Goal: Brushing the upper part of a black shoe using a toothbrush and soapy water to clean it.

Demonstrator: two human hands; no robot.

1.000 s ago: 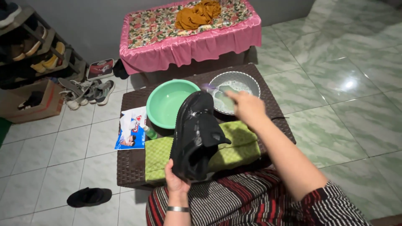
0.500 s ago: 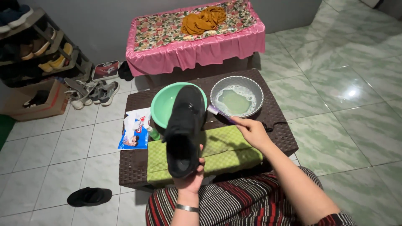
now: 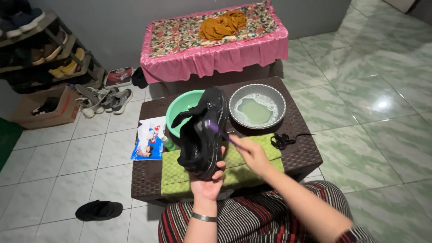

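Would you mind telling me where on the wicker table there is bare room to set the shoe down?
Bare wicker shows on the table at its right end, beyond the grey basin and the black laces. The green towel is also partly free. The left side is crowded: green basin and packet.

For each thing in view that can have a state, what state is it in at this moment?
black shoe: held up in left hand, tilted over the table
purple brush: gripped by right hand, bristle end against the shoe
grey basin: holds soapy greenish water
green basin: partly hidden by the shoe, contents unclear
green cloth: spread flat
black lace: loose on table
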